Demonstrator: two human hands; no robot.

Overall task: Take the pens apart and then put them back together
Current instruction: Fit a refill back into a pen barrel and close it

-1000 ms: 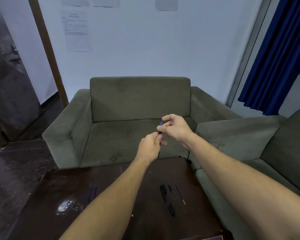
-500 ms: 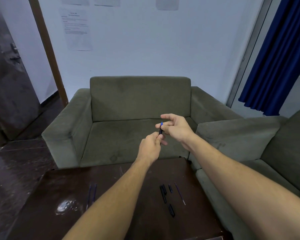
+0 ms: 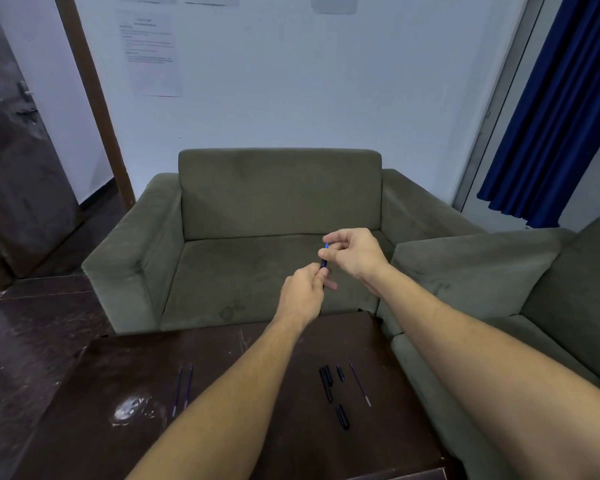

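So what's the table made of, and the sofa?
The table looks like dark brown wood or a wood-look board with a glossy finish: it mirrors the light and shows fine scratches. The sofa looks like soft, matte, olive-green fabric, maybe suede-like: no shine, and faint stains mark the seat.

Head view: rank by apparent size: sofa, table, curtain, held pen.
1. sofa
2. table, though nearness to the camera makes the top two unsure
3. curtain
4. pen, held in both hands, mostly hidden
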